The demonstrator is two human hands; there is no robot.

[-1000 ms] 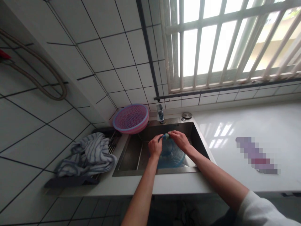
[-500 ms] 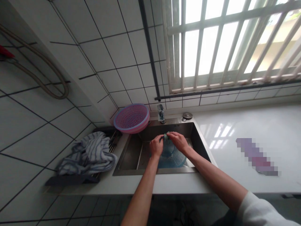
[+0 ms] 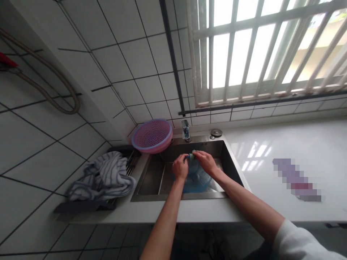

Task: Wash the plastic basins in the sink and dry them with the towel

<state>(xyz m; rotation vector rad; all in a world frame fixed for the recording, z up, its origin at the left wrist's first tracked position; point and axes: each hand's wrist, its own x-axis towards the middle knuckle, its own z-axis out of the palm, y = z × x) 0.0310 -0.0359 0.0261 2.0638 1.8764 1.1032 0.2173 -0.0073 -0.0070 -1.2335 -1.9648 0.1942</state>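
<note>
Over the steel sink (image 3: 149,180), both of my hands come together in front of the tap (image 3: 185,130). My left hand (image 3: 180,167) is closed, with a bit of blue showing by its fingertips. My right hand (image 3: 205,162) pinches from the other side. Between the two sets of fingertips is a small pale green thing (image 3: 192,156), too small to name. Beneath the hands, a see-through blue plastic basin or basket (image 3: 196,186) with ribbed parts lies in the sink, partly hidden by my hands and wrists.
A pink plastic basket (image 3: 152,137) with a pale blue rim rests at the sink's back left corner. A striped cloth (image 3: 105,177) lies on a dark rack at left. A round metal drain cover (image 3: 216,133) sits behind the sink. A blurred-out purple item (image 3: 296,180) lies on the white counter (image 3: 260,195).
My hands stay nearly in place. The small green thing has shifted slightly between the fingertips, and a bit of blue now shows at the left ones. The blue plastic below looks different in outline.
</note>
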